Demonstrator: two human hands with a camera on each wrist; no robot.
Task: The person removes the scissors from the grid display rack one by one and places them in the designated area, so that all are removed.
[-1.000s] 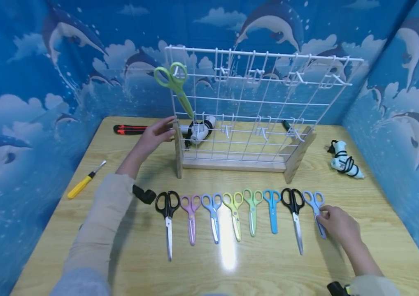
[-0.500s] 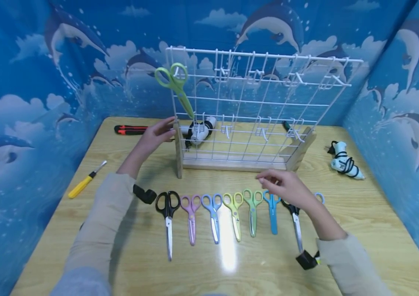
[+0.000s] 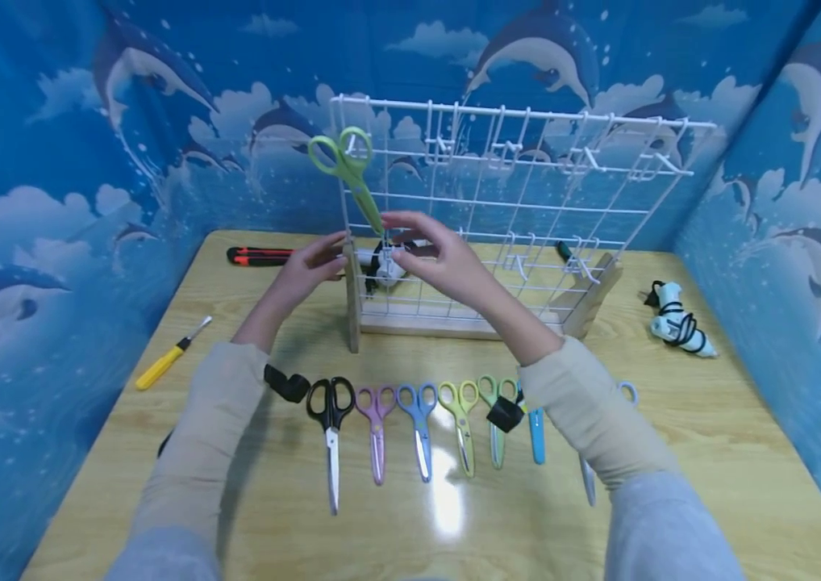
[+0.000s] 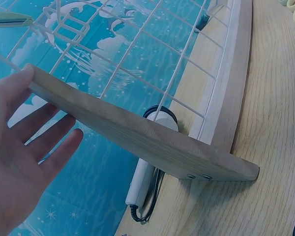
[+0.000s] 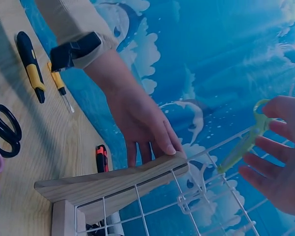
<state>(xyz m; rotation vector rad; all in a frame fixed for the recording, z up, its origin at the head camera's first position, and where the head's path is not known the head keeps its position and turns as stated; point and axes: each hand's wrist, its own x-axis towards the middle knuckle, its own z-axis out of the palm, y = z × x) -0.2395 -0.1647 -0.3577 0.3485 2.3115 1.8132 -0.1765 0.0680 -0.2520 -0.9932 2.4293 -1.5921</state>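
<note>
A white wire grid rack [image 3: 527, 112] with wooden side boards stands on the table. Light green scissors [image 3: 345, 171] hang by a handle loop from its upper left hook. My left hand [image 3: 306, 270] touches the left side board [image 4: 132, 128], its fingers loosely extended. My right hand [image 3: 447, 258] is in front of the grid at its lower left, just beside the hanging scissors' tip. Its fingers are spread and relaxed in the right wrist view, and I see nothing in them. Black scissors [image 3: 331, 420], pink scissors [image 3: 377, 428] and several others lie in a row, partly hidden by my right sleeve.
White hooks [image 3: 588, 159] stick out from the grid. Behind it lies a white tool with a black cord [image 3: 389, 270]. A yellow screwdriver [image 3: 164, 363] and a red-black tool [image 3: 258, 257] are on the left. A pale corded tool [image 3: 679, 323] lies at the right.
My right hand has left the bluish-purple scissors at the row's right end and moved left and up to the rack. The left hand stays at the side board.
</note>
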